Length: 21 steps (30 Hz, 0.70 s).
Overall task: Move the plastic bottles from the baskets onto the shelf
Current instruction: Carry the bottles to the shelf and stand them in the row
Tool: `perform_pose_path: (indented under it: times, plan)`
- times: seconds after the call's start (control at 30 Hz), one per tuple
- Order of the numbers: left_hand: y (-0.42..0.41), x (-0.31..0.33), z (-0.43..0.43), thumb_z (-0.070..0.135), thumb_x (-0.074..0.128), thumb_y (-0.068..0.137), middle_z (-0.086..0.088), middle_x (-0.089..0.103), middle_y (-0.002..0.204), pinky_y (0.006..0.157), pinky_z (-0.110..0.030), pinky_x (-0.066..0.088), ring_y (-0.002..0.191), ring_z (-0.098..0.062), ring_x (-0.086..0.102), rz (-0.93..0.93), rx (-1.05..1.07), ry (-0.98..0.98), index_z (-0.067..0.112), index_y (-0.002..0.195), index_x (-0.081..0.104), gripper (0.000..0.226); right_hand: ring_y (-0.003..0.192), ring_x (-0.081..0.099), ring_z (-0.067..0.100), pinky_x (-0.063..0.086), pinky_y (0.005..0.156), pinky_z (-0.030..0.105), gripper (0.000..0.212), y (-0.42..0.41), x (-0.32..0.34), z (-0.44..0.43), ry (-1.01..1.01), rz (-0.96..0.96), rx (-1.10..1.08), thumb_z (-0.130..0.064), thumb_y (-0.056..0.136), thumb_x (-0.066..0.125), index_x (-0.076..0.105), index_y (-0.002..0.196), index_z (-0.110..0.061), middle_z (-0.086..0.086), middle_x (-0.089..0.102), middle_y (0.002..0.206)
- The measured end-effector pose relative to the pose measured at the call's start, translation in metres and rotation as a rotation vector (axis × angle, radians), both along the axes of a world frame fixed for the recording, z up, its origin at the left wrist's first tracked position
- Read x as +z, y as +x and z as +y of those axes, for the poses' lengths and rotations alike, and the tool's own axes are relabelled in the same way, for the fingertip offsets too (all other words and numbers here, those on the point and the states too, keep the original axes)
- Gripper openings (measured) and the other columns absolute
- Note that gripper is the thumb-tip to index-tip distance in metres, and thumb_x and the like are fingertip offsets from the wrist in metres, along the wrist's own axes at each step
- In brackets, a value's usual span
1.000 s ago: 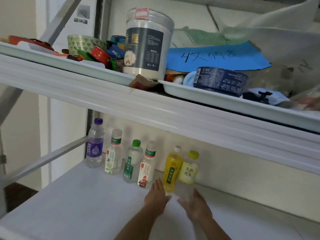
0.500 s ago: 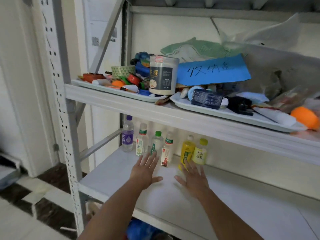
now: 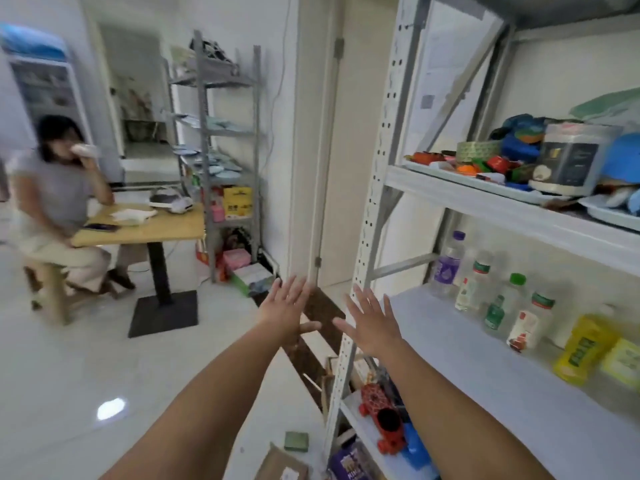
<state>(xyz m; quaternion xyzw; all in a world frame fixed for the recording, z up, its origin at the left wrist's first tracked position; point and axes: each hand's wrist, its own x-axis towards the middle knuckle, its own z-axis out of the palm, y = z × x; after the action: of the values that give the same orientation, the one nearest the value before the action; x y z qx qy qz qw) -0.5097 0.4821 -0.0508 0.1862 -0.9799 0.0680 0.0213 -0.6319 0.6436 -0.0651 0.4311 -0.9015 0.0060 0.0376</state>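
Head view is showing six small plastic bottles (image 3: pixel 476 289) standing upright in a row along the back of the white metal shelf (image 3: pixel 460 368), at the right of the frame and running toward the lower right edge. Counting them: one clear purple-capped bottle (image 3: pixel 448 268), three clear green-banded bottles (image 3: pixel 504 303) and two yellow bottles (image 3: pixel 585 351). Blur is hiding whether they are full. No basket is showing plainly.

The left hand (image 3: pixel 287 310) and right hand (image 3: pixel 372 322) are hovering in the lower middle of the frame with fingers spread, holding nothing. They are well apart from the row and near the shelf's perforated grey upright post (image 3: pixel 375 188).

Such bottles are probably going to feel light, smooth and thin-walled, giving under a hard squeeze. Wrapping the fingers round the labelled middle of the body, not the cap, is looking like the safest hold.
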Motion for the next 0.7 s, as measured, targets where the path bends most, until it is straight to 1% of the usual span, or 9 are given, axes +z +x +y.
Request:
perform_pose_path:
  times: [0.1, 0.17, 0.27, 0.37, 0.5, 0.6, 0.63, 0.7]
  plan:
    - [0.073, 0.010, -0.028, 0.068, 0.024, 0.093, -0.001, -0.021, 0.160, 0.120, -0.044, -0.011, 0.146, -0.021, -0.021, 0.001, 0.226, 0.000, 0.018, 0.152, -0.018, 0.088, 0.150, -0.010, 0.020, -0.008, 0.117, 0.050, 0.073, 0.040, 0.011, -0.063, 0.010, -0.003, 0.209, -0.069, 0.092, 0.010, 0.002, 0.154, -0.031, -0.001, -0.006, 0.163]
    - [0.125, 0.012, -0.040, 0.068, 0.024, 0.093, 0.000, -0.022, 0.159, 0.120, -0.044, -0.010, 0.146, -0.020, -0.022, 0.010, 0.390, 0.000, 0.017, 0.152, -0.018, 0.088, 0.150, -0.010, 0.020, -0.005, 0.118, 0.050, 0.071, 0.072, 0.015, -0.101, 0.002, 0.007, 0.339, -0.066, 0.095, 0.017, 0.001, 0.154, -0.031, -0.001, -0.006, 0.163]
    - [0.209, 0.013, -0.044, 0.068, 0.025, 0.093, 0.000, -0.021, 0.160, 0.119, -0.042, -0.013, 0.146, -0.020, -0.023, 0.035, 0.614, 0.007, 0.017, 0.152, -0.016, 0.089, 0.149, -0.011, 0.020, -0.007, 0.119, 0.050, 0.071, 0.132, 0.015, -0.145, -0.014, 0.004, 0.556, -0.067, 0.095, 0.017, 0.001, 0.154, -0.032, -0.002, -0.007, 0.163]
    - [0.295, 0.006, -0.035, 0.070, 0.026, 0.091, 0.001, -0.021, 0.160, 0.120, -0.042, -0.013, 0.147, -0.019, -0.021, 0.036, 0.809, 0.015, 0.018, 0.152, -0.017, 0.090, 0.149, -0.012, 0.020, -0.008, 0.118, 0.049, 0.072, 0.202, 0.009, -0.174, 0.002, -0.001, 0.753, -0.067, 0.094, 0.014, 0.001, 0.155, -0.031, -0.001, -0.007, 0.163]
    - [0.407, -0.001, -0.009, 0.070, 0.027, 0.091, 0.001, -0.018, 0.161, 0.119, -0.041, -0.012, 0.147, -0.019, -0.019, 0.066, 1.064, 0.003, 0.018, 0.153, -0.015, 0.091, 0.149, -0.011, 0.021, -0.007, 0.117, 0.050, 0.071, 0.305, 0.002, -0.198, 0.011, -0.018, 0.997, -0.068, 0.094, 0.013, 0.000, 0.154, -0.032, -0.002, -0.008, 0.163]
    - [0.482, -0.007, 0.020, 0.068, 0.029, 0.092, 0.001, -0.017, 0.161, 0.118, -0.042, -0.012, 0.148, -0.020, -0.017, 0.076, 1.247, 0.007, 0.018, 0.153, -0.015, 0.090, 0.149, -0.011, 0.019, -0.009, 0.117, 0.049, 0.070, 0.384, 0.001, -0.209, 0.025, -0.009, 1.158, -0.067, 0.094, 0.013, -0.002, 0.154, -0.033, -0.004, -0.009, 0.162]
    - [0.506, -0.010, 0.029, 0.068, 0.030, 0.092, 0.001, -0.017, 0.161, 0.118, -0.042, -0.012, 0.148, -0.020, -0.017, 0.074, 1.306, 0.009, 0.018, 0.153, -0.015, 0.091, 0.149, -0.011, 0.019, -0.008, 0.117, 0.049, 0.070, 0.410, 0.000, -0.212, 0.030, 0.004, 1.209, -0.067, 0.094, 0.011, -0.002, 0.154, -0.033, -0.004, -0.009, 0.162]
    - [0.553, -0.017, 0.045, 0.069, 0.029, 0.091, 0.001, -0.019, 0.161, 0.119, -0.043, -0.012, 0.148, -0.020, -0.018, 0.060, 1.415, 0.019, 0.017, 0.152, -0.016, 0.092, 0.149, -0.012, 0.019, -0.007, 0.117, 0.050, 0.079, 0.461, -0.002, -0.218, 0.046, 0.025, 1.301, -0.072, 0.086, -0.002, -0.003, 0.154, -0.031, -0.003, -0.011, 0.162]
